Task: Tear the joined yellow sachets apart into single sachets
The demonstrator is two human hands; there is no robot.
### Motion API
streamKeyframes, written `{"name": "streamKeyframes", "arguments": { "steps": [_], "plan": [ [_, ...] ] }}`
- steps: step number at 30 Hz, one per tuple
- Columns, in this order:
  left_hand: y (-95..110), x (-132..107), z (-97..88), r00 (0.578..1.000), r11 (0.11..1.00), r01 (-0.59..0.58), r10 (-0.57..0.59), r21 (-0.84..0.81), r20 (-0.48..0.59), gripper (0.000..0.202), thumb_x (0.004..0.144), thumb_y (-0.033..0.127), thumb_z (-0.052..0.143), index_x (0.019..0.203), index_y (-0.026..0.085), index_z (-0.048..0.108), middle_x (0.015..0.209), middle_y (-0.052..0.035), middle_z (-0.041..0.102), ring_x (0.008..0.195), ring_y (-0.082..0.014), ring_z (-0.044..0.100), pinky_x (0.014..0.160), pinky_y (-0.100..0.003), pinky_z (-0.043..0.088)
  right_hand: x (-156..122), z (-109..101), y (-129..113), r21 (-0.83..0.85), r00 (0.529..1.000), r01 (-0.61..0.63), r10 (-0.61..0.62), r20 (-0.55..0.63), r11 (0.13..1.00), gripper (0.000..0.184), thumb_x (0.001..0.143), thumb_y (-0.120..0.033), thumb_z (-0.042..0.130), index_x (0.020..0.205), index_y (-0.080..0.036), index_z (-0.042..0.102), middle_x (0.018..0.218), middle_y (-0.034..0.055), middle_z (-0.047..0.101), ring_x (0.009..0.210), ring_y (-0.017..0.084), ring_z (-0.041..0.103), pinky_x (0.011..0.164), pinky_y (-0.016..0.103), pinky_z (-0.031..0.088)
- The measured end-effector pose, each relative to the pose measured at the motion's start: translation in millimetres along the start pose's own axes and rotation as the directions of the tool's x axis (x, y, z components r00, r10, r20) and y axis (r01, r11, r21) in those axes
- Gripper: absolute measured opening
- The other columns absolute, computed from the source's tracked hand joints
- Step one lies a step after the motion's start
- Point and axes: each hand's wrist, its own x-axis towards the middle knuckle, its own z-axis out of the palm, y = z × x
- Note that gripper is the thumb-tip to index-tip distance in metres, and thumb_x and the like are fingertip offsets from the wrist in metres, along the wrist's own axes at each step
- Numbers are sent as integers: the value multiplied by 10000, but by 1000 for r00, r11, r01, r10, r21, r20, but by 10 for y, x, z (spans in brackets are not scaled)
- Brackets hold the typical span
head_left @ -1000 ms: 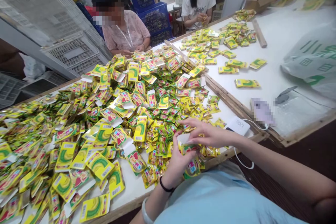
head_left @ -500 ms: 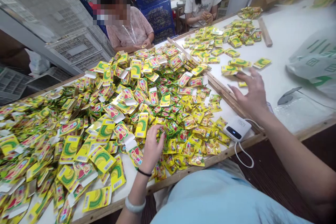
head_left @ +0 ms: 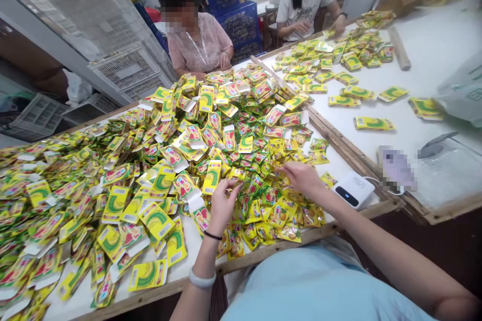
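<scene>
A big heap of small yellow-green packets and larger yellow cards covers the white table in front of me. My left hand, with a black band and a pale bangle on the wrist, rests on the heap's near edge. Its fingers are curled in a pinch on a small packet. My right hand lies a little to the right on the same heap. Its fingertips are pressed together down among the small packets, and what they grip is hidden. Filled yellow cards lie spread on the neighbouring table to the right.
A white power bank with a cable sits by my right wrist, a phone beyond it. A wooden rail divides the two tables. Two people sit at the far side. White crates stand left, a plastic bag right.
A second ago both hands held a card and packet. My right hand then swung out over the right table and has come back to the heap. My left hand stayed on the heap.
</scene>
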Motion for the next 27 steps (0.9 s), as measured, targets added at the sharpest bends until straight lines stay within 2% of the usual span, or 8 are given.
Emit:
{"name": "streamKeyframes", "arguments": {
  "steps": [2, 6, 11, 17, 19, 21, 24, 27],
  "plan": [
    [80, 11, 45, 993, 972, 93, -107, -216, -55, 205, 792, 373, 554, 758, 176, 509, 710, 9, 555, 650, -125, 536, 601, -231, 444, -43, -96, -85, 236, 999, -18, 24, -21, 972, 304, 945, -371, 326, 869, -180, 551, 717, 29, 619, 611, 140, 593, 577, 249, 449],
    [302, 15, 186, 982, 869, 186, -169, -458, 79, 235, 783, 395, 570, 769, 181, 471, 616, 50, 449, 542, -90, 478, 502, -199, 454, -122, -160, -384, 766, 995, -37, 92, -29, 642, 255, 899, -422, 430, 884, -190, 536, 619, -21, 576, 439, 109, 526, 431, 230, 424],
    [561, -57, 179, 932, 773, 327, -171, -544, 319, 294, 830, 481, 469, 883, 192, 475, 583, 73, 359, 453, -63, 411, 464, -201, 460, -100, -133, -538, 588, 976, 198, -103, -191, 784, 154, 899, -277, 449, 874, -203, 582, 774, 29, 627, 681, 142, 581, 650, 271, 473],
    [600, -158, 100, 933, 777, 309, -135, -548, 334, 356, 740, 364, 654, 965, 182, 448, 645, 58, 496, 565, -63, 496, 543, -169, 429, -118, -188, -461, 438, 964, 257, -194, -183, 861, 161, 885, -273, 459, 990, -198, 556, 952, 93, 600, 894, 201, 572, 800, 348, 460],
    [594, -193, 122, 934, 814, 268, -87, -516, 347, 302, 774, 329, 623, 981, 172, 468, 669, 36, 535, 609, -76, 527, 568, -175, 424, -99, -287, -420, 457, 971, 239, -224, -89, 857, 398, 824, -336, 565, 1183, -193, 471, 1185, 127, 510, 1086, 240, 494, 889, 381, 423],
    [609, -210, 144, 925, 848, 230, -38, -478, 378, 270, 797, 322, 594, 991, 164, 494, 748, -1, 585, 677, -103, 565, 617, -203, 448, -64, -378, -378, 542, 938, 206, -322, 127, 815, 584, 786, -387, 611, 1290, -206, 378, 1258, 115, 473, 1096, 233, 497, 860, 349, 443],
    [619, -160, 114, 922, 924, 118, 34, -363, 386, 233, 816, 357, 552, 941, 160, 559, 840, -42, 620, 743, -143, 594, 668, -248, 472, -27, -410, -328, 558, 827, 193, -440, 351, 808, 283, 858, -345, 517, 1100, -199, 538, 923, 33, 625, 775, 157, 587, 661, 250, 451],
    [480, 4, -32, 976, 996, -83, 90, -43, 199, 262, 845, 383, 484, 968, 174, 584, 959, -78, 613, 892, -199, 577, 780, -320, 464, -40, -326, -272, 359, 869, 261, -381, 318, 896, 152, 886, -276, 460, 873, -173, 572, 744, 22, 602, 675, 149, 550, 622, 244, 404]
  ]
}}
